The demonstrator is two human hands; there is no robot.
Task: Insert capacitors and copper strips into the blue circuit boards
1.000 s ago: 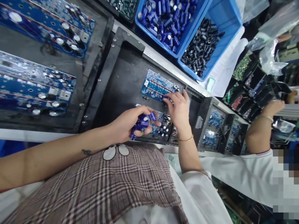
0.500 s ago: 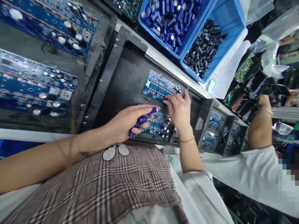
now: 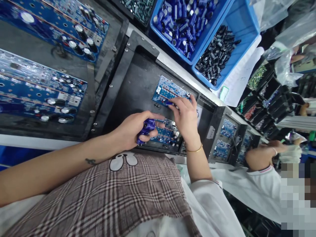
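My left hand (image 3: 129,130) is curled around several blue capacitors (image 3: 149,125), its index finger stretched out toward the right. Between the fingertips of my right hand (image 3: 185,115) is one blue capacitor (image 3: 169,102), at the lower edge of the upper blue circuit board (image 3: 170,88). Whether its leads sit in the board cannot be seen. Below that, a second blue circuit board (image 3: 161,135) lies partly behind both hands. Both boards rest in a black tray (image 3: 133,74).
A blue bin (image 3: 155,28) of blue capacitors and another blue bin (image 3: 247,24) of black capacitors stand behind the tray. On the left is a tray holding larger-looking boards (image 3: 37,79). A co-worker's arm (image 3: 261,154) is at the right, beside smaller trays (image 3: 225,138).
The capacitor at my left fingertips no longer shows there, and that index finger has straightened. My right hand has shifted slightly left and up along the upper board. The co-worker's arm has moved down.
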